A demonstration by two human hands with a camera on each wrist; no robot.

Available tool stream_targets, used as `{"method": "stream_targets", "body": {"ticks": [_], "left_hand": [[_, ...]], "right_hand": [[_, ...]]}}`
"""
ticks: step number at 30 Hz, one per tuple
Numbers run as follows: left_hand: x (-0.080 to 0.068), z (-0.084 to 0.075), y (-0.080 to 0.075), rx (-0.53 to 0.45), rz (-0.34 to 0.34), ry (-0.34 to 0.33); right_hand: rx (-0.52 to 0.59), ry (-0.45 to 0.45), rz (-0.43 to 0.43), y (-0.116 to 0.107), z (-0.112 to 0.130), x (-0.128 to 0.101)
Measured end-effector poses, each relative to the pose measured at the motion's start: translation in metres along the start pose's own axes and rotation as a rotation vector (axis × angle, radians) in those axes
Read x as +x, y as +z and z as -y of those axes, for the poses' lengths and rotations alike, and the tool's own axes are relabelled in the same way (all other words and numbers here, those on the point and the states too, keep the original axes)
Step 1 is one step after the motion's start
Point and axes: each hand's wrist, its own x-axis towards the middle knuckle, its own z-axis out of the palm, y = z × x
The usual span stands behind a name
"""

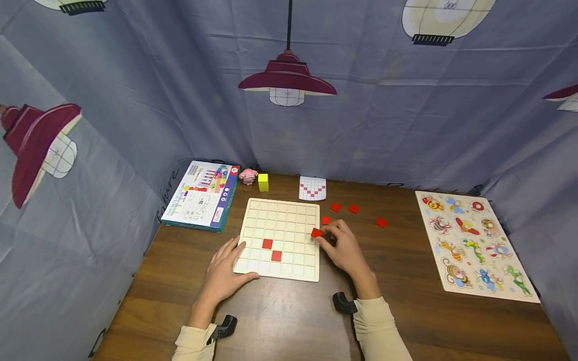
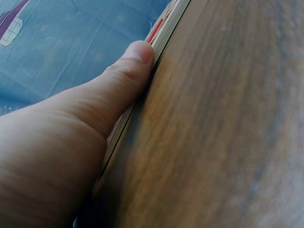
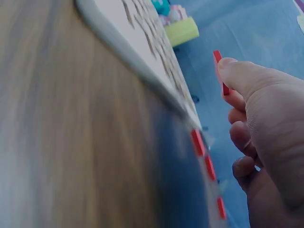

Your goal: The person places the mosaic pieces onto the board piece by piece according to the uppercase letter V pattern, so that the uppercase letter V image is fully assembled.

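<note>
A pale wooden grid board (image 1: 293, 219) lies on the table, with one red square tile (image 1: 267, 243) and a second red tile (image 1: 276, 255) set in its cells, corner to corner. My left hand (image 1: 223, 275) rests at the board's near left corner, thumb (image 2: 137, 54) along the front edge and fingers by the left edge. Between thumb and fingertips, my right hand (image 1: 344, 248) pinches another red square tile (image 3: 221, 73), held raised over the board's right edge. Several loose red tiles (image 1: 354, 208) lie right of the board, one close to its edge.
Behind the board stands a small card (image 1: 312, 188) printed with a red V pattern on a grid. A yellow block (image 1: 263, 183), a pink figurine (image 1: 248, 176) and a flat game box (image 1: 200, 195) are at back left. An animal picture board (image 1: 474, 245) lies far right.
</note>
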Motion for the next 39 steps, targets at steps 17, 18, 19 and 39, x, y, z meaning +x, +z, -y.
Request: {"method": "stream_targets", "body": {"ticks": [17,18,19,39], "left_hand": [[-0.001,-0.002,-0.002,0.021,0.006,-0.009],[0.0,-0.002,-0.002,0.022,0.006,-0.009],[0.0,-0.002,-0.002,0.022,0.007,-0.009],[-0.001,-0.001,-0.001,0.03,0.004,-0.001]], "right_hand": [[0.023,-0.118,0.137,0.045,0.052,0.029],[0.014,-0.122,0.144,0.048,0.056,0.03],[0.003,-0.127,0.148,0.051,0.059,0.031],[-0.239,-0.162,0.239,0.097,0.092,0.055]]}}
